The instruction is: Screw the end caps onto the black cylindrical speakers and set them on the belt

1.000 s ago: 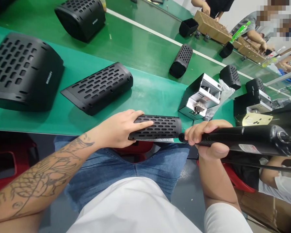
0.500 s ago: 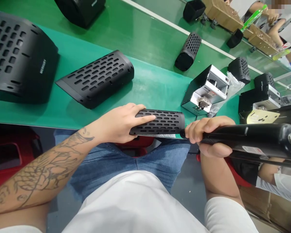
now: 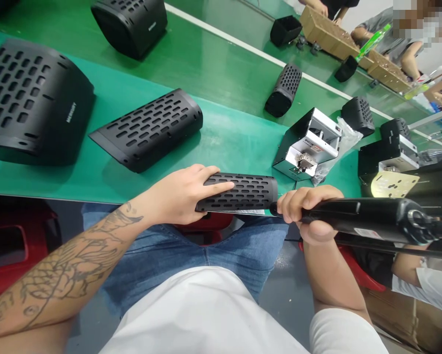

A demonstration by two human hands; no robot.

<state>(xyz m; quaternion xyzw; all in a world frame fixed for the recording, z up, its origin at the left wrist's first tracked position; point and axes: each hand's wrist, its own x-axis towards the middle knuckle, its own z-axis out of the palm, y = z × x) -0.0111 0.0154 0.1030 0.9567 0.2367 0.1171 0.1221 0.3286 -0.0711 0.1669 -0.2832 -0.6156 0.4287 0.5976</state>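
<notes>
My left hand (image 3: 184,194) is closed round the left end of a black perforated housing (image 3: 248,191), which lies on its side at the near edge of the green bench. Its index finger stretches along the slotted face. In my right hand (image 3: 311,209) is a black electric screwdriver (image 3: 368,219), held level and pointing left. The screwdriver's nose meets the right end of the housing; fingers and housing hide the bit. Just beyond the right hand stands a silver and black screw feeder (image 3: 305,147).
A similar slotted housing (image 3: 150,130) lies behind my left hand, with a larger one (image 3: 40,105) further left. More housings stand across the bench, one being the upright piece (image 3: 283,88). A second feeder (image 3: 394,155) is at right. Co-workers sit at the far side and right.
The view has shifted slightly, so the bench sits lower in the picture. Both hands keep their hold on the housing and the screwdriver, whose nose stays at the housing's right end.
</notes>
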